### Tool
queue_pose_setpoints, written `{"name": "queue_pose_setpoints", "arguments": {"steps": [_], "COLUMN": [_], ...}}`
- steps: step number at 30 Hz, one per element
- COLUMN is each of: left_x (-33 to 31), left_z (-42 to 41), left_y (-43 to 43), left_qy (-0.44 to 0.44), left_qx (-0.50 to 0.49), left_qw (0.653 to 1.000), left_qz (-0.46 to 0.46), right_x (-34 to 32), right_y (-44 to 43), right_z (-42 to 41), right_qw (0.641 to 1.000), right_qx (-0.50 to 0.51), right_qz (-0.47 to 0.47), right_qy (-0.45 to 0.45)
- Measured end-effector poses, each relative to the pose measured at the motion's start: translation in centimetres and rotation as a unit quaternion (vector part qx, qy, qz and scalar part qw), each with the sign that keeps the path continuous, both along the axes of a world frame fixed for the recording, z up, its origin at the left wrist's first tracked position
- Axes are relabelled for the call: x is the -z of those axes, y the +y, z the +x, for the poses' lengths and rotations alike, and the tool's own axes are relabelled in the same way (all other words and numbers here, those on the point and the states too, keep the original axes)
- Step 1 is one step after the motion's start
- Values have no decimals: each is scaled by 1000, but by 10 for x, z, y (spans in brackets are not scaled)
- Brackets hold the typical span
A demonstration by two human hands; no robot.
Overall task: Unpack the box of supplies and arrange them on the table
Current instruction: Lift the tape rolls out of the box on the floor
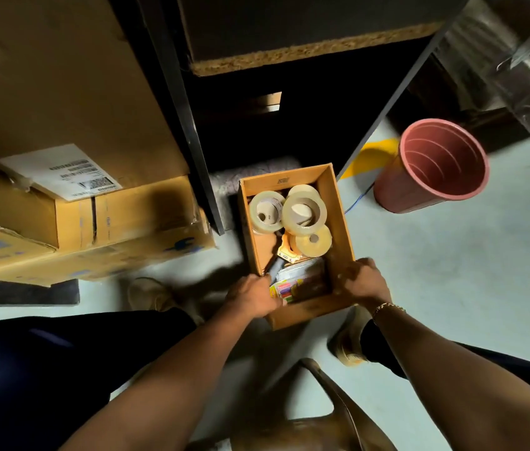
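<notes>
An open cardboard box (341, 219) of supplies sits low over the pale floor in front of me. Inside lie three rolls of clear tape (304, 211), an orange tape dispenser (284, 250) and a pack of coloured markers (284, 291). My left hand (252, 296) grips the box's near left corner. My right hand (362, 281) grips its near right wall. Whether the box rests on the floor or is lifted cannot be told.
Large cardboard boxes (62, 157) are stacked at the left. A black table leg (188, 125) and the underside of a table (305, 34) stand behind the box. A pink bucket (432, 164) stands at the right. My shoes and legs flank the box.
</notes>
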State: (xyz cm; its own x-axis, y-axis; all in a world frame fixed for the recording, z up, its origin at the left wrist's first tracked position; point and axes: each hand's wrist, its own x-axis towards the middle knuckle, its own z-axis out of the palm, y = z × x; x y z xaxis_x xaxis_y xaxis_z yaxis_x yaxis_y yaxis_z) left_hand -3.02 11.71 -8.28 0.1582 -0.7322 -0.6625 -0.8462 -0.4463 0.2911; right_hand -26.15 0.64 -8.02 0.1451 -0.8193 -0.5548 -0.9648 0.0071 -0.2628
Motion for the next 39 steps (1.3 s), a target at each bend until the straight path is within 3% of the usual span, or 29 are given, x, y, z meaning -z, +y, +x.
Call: {"name": "queue_pose_setpoints", "arguments": {"steps": [4, 9, 13, 17, 22, 27, 30, 36, 39], "left_x": [-22, -22, -12, 1, 21, 34, 31, 8, -15], "left_z": [16, 40, 58, 59, 50, 43, 43, 50, 57], "left_y": [-29, -77, -110, -139, -165, -172, -172, -158, -146], "left_qy": [-123, -144, -159, -197, -263, -323, -312, -202, -166], "left_qx": [78, 177, 211, 255, 300, 331, 336, 285, 258], "left_qw": [976, 940, 938, 934, 913, 883, 879, 921, 924], "left_qz": [-159, -253, -225, -151, -91, -84, -127, -174, -227], "right_x": [-6, 4, 21, 24, 14, 16, 11, -10, -28], "right_y": [-22, -62, -84, -98, -85, -67, -61, -53, -49], "right_z": [38, 98, 121, 121, 103, 87, 82, 63, 57], "right_qw": [976, 962, 959, 965, 960, 961, 962, 966, 968], "right_qx": [-84, -234, -251, -240, -204, -187, -180, -142, -144], "right_qz": [-200, -141, -115, -90, -190, -198, -190, -198, -196], "right_qy": [-23, 16, 63, 56, 0, -52, -74, -84, -70]}}
